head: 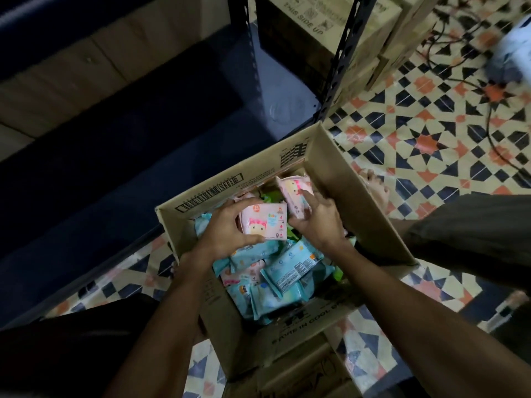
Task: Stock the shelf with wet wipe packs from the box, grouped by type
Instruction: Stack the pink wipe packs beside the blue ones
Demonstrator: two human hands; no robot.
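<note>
Pink wipe pack [265,222], front and centre: the left hand [227,229] has it, fingers [240,206] curled over the top edge and thumb tucked along the bottom, so the printed face with the cartoon figure shows between them. It sits just above the heap, inside the box. Over to the right hand [317,218]: its fingers [309,201] are spread and bent against a second pink pack [293,193], which stands tilted near the far inner wall. Fingertips lie on its lower face; whether they truly grip it or only touch it, I cannot tell. The two pink packs are just beside each other, nearly touching at the corners.

Below both wrists, blue packs [287,271] lie jumbled, some face down with their label text up, and a bit of green packaging [273,196] peeks out between the pink ones. All of it sits in the cardboard box [365,208], flaps open, on the patterned tile floor [431,133]. Just beyond the box's far corner stands the dark metal shelf [273,104], its upright post close by. More cartons [370,27] are stacked at the top, and black cables [488,116] trail across the tiles at right.
</note>
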